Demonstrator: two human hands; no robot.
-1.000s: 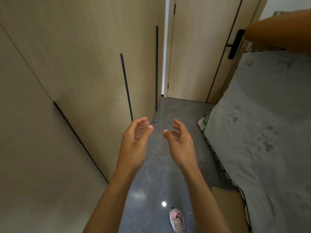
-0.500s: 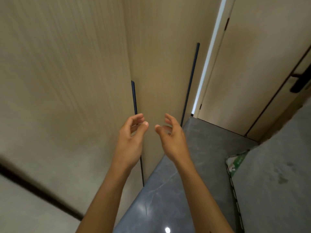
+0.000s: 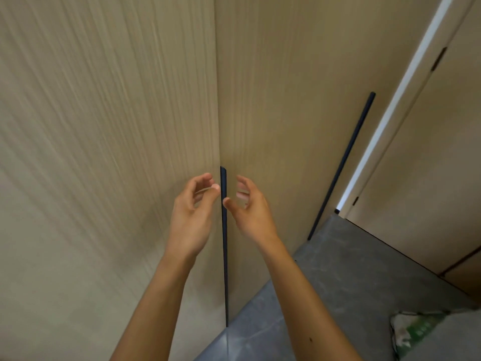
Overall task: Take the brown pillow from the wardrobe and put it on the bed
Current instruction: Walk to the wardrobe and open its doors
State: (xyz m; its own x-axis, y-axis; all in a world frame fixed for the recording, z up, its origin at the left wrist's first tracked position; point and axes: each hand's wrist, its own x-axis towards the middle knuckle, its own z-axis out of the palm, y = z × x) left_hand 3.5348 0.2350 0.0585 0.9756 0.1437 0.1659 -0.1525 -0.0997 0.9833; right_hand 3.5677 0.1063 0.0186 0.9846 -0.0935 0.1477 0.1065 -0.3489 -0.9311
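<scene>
The wardrobe (image 3: 109,152) fills the left and middle of the view, its light wood doors closed. A long dark vertical handle (image 3: 224,246) runs down the seam between two doors. My left hand (image 3: 192,212) is just left of the handle's upper end, fingers curled and apart, holding nothing. My right hand (image 3: 250,207) is just right of the same handle, fingers spread, thumb close to the bar. The brown pillow is not in view. A corner of the bed (image 3: 442,342) with grey cover shows at the bottom right.
A second dark handle (image 3: 343,165) runs down the wardrobe door further right. A closed room door (image 3: 429,165) stands at the right behind a bright gap. Grey floor (image 3: 338,282) lies between wardrobe and bed.
The view has turned left, away from the bed and onto the wardrobe doors. Both hands have risen and closed in on either side of the dark handle.
</scene>
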